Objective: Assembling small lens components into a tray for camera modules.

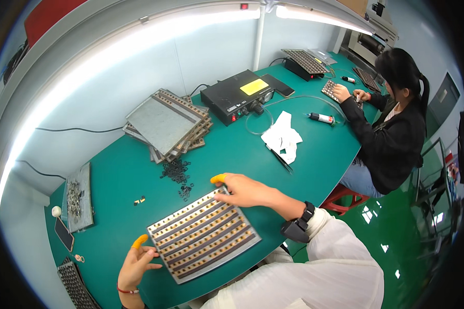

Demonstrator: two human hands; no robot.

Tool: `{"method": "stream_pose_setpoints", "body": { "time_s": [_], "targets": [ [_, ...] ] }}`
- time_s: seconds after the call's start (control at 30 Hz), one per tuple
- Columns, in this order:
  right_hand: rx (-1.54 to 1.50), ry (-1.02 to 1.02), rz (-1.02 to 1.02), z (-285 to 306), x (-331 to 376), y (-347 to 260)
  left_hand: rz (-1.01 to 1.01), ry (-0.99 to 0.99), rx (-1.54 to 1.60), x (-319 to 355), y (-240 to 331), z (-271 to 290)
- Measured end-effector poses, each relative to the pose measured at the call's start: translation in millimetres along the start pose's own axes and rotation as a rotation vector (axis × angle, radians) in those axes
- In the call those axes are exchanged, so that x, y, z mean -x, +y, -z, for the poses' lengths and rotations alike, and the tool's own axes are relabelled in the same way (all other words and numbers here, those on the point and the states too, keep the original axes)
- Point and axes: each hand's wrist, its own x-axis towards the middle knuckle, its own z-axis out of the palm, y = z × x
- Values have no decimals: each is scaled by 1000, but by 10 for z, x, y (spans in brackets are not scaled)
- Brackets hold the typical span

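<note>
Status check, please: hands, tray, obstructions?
Left hand open at tray's left edge. Right hand at far right corner, grip unclear. Tray between them, gold-coloured parts in rows. Loose black pieces beyond it.

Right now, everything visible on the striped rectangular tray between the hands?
The tray looks flat and metallic grey, with dark strips between rows of small gold pieces. It appears to lie angled on the green table. The right hand overlaps its far right corner; the left hand is at its left edge, contact unclear.

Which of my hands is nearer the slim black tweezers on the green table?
Right. The right hand lies a little left of the tweezers, nearer you; the left hand is much farther left.
</note>
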Motion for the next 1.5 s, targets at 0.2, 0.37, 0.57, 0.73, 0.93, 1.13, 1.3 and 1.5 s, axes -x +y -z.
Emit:
{"method": "stream_pose_setpoints", "body": {
  "time_s": [0.2, 0.37, 0.57, 0.73, 0.93, 1.13, 1.3, 1.5],
  "targets": [
    [51, -33, -85, 272, -97, 31, -94, -118, -132, -247, 0, -19],
    [186, -67, -186, 432, -303, -78, -292, 119, -63, -686, 59, 53],
    [354, -91, -253, 308, -455, -282, -380, 72, -144, -723, -177, 172],
    [338, -41, -194, 314, -687, -277, -386, 97, -87, -850, -200, 178],
    [379, 126, -139, -111, -1199, -109, -401, 129, -99, -883, -225, 199],
    [242, -33, -114, -409, -1265, -303, -385, 138, -98, -875, -211, 213],
    [147, -108, -77, -415, -1267, -471, -327, 192, -46, -883, -164, 203],
    [171, -98, 7, -86, -1136, -461, -322, 195, 18, -886, -148, 213]
  ]
}}
